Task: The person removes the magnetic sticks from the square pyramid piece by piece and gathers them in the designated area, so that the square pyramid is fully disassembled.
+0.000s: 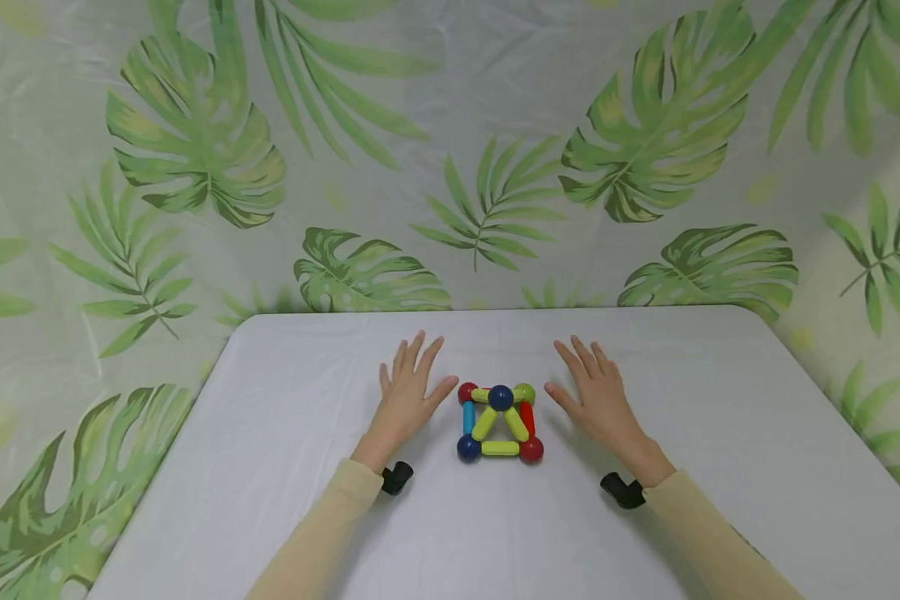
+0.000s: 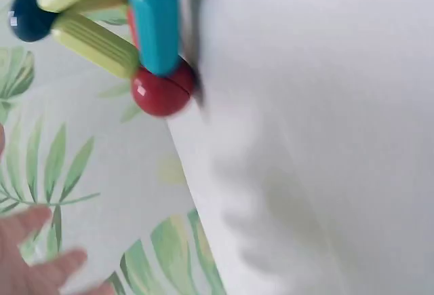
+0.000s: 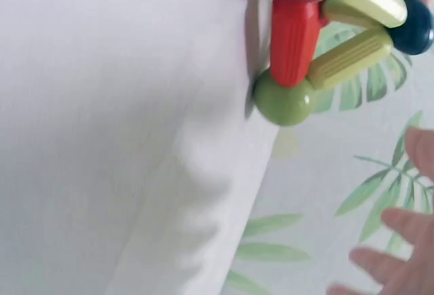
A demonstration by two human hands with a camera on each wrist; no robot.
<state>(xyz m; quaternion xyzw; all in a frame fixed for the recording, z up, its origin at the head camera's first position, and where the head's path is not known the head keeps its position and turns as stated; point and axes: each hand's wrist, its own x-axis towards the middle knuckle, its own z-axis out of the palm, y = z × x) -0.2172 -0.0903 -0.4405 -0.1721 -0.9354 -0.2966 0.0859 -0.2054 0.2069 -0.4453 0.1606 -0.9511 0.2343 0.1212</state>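
Observation:
A pyramid of toy rods and balls [image 1: 500, 448] stands on the white table between my two hands. Its top is a dark blue ball [image 1: 501, 397], with yellow-green rods sloping down from it. The base corners are a red ball [image 2: 163, 89], a green ball [image 3: 285, 97], another red and another blue one. A blue rod [image 2: 156, 27] runs along the left side, a red rod [image 3: 293, 41] along the right. My left hand [image 1: 405, 402] is spread to the left of the pyramid, apart from it. Likewise spread, my right hand [image 1: 598, 402] hovers to its right, holding nothing.
The white table [image 1: 270, 400] has rounded far corners. Behind it hangs a pale curtain [image 1: 495, 100] printed with green leaves. A black wrist strap piece [image 1: 398, 478] sits at my left wrist and a similar black one [image 1: 624, 491] at my right.

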